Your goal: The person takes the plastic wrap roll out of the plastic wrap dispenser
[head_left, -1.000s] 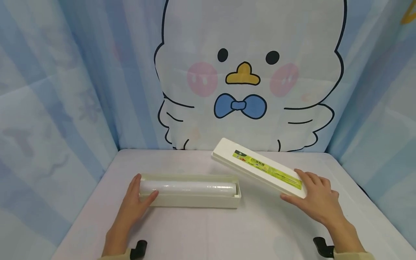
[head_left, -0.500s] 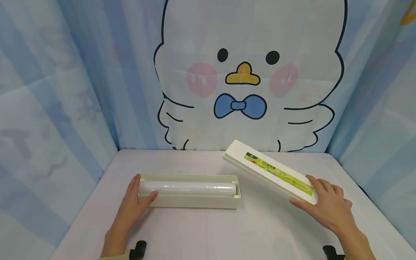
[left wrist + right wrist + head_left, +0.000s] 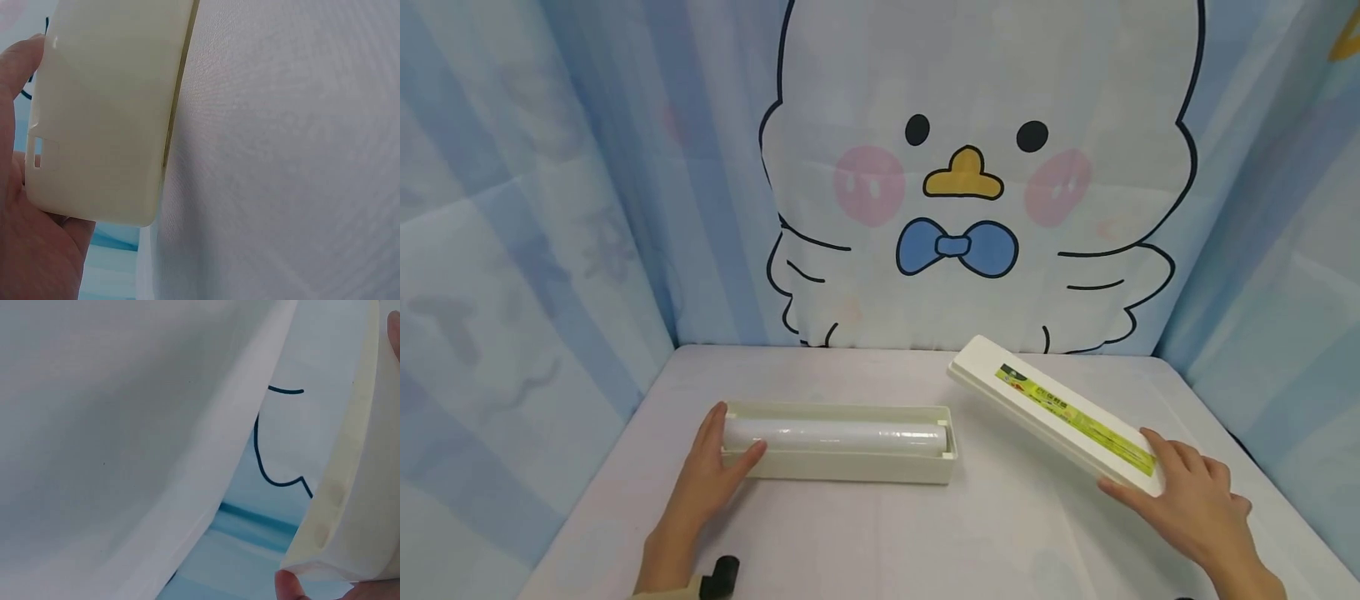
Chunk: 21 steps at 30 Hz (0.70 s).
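On the table lies a cream plastic-wrap box point(image 3: 850, 467), its top off, with a roll of clear plastic wrap point(image 3: 835, 435) inside. My left hand point(image 3: 703, 483) grips the box's left end, thumb over the front edge and fingers behind. In the left wrist view the box's side wall point(image 3: 106, 125) stands close to the palm. My right hand point(image 3: 1198, 504) holds the long white lid point(image 3: 1060, 412) by its near right end. The lid tilts above the table, far end to the left, a yellow-green label on top. In the right wrist view the lid's underside edge point(image 3: 350, 462) shows.
The table has a white cloth point(image 3: 880, 542). Blue striped curtains point(image 3: 512, 250) hang at both sides, and a backdrop with a cartoon bird point(image 3: 970, 292) stands behind the table's far edge. A black strap piece point(image 3: 722, 575) sits at the left wrist.
My right hand has carried the lid to the right and toward me, away from the box. The left hand and the box have stayed in place.
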Each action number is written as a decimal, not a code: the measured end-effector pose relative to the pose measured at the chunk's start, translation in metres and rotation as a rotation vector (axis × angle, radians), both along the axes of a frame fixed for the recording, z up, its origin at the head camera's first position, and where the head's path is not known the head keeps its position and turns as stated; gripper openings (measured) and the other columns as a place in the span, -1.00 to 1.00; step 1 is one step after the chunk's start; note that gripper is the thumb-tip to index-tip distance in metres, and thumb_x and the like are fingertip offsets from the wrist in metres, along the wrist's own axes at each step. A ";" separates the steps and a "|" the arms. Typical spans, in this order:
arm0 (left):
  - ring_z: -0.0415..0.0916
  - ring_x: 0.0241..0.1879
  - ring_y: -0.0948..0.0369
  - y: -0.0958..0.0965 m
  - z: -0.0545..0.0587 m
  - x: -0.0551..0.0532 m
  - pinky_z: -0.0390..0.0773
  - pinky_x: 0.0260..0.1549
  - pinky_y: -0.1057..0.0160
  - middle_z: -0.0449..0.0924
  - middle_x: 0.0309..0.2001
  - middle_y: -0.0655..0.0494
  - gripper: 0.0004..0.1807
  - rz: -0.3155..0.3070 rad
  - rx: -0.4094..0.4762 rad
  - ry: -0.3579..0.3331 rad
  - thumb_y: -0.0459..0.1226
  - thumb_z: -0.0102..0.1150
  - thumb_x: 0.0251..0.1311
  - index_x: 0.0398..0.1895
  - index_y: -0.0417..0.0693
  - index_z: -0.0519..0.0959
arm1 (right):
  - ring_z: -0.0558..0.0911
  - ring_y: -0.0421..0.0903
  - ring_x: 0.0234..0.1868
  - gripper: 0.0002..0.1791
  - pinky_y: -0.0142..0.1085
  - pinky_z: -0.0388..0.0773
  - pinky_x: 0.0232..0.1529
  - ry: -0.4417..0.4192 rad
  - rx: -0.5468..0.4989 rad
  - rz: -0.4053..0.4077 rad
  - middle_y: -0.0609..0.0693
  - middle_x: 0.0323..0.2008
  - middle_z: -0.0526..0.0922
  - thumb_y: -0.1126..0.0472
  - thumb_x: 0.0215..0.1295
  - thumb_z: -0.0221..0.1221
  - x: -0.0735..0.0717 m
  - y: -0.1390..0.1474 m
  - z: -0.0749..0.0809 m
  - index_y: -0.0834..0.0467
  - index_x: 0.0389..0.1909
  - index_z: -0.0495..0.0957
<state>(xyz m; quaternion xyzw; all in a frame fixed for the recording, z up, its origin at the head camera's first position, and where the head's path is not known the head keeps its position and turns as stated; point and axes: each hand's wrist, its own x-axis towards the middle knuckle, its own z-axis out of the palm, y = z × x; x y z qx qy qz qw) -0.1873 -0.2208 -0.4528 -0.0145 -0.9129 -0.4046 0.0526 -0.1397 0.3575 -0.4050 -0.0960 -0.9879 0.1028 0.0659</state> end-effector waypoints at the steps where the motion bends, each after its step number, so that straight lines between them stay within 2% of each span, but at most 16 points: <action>1: -0.22 0.51 -0.31 0.000 0.000 0.000 -0.09 0.40 -0.31 -0.22 0.56 -0.40 0.09 0.002 0.003 -0.004 0.12 0.17 0.37 0.57 -0.40 -0.17 | 0.07 0.56 0.14 0.25 0.58 0.19 -0.30 -0.011 -0.004 -0.004 0.50 0.24 0.16 -0.58 0.05 0.21 0.001 0.001 0.000 0.28 0.46 0.11; 8: -0.23 0.52 -0.29 -0.001 0.001 0.000 -0.09 0.41 -0.29 -0.23 0.56 -0.38 0.08 0.000 0.009 -0.004 0.12 0.16 0.38 0.57 -0.40 -0.17 | 0.05 0.58 0.12 0.29 0.58 0.21 -0.28 -0.090 -0.013 -0.063 0.54 0.23 0.13 -0.61 0.03 0.18 0.005 0.008 -0.004 0.31 0.46 0.08; 21: -0.17 0.50 -0.32 0.001 0.003 0.001 -0.04 0.39 -0.31 -0.19 0.55 -0.41 0.07 -0.005 -0.005 0.006 0.09 0.19 0.37 0.56 -0.43 -0.15 | 0.08 0.61 0.10 0.32 0.59 0.20 -0.22 -0.145 -0.011 -0.165 0.56 0.18 0.20 -0.65 -0.07 0.20 0.015 0.016 -0.020 0.31 0.42 0.13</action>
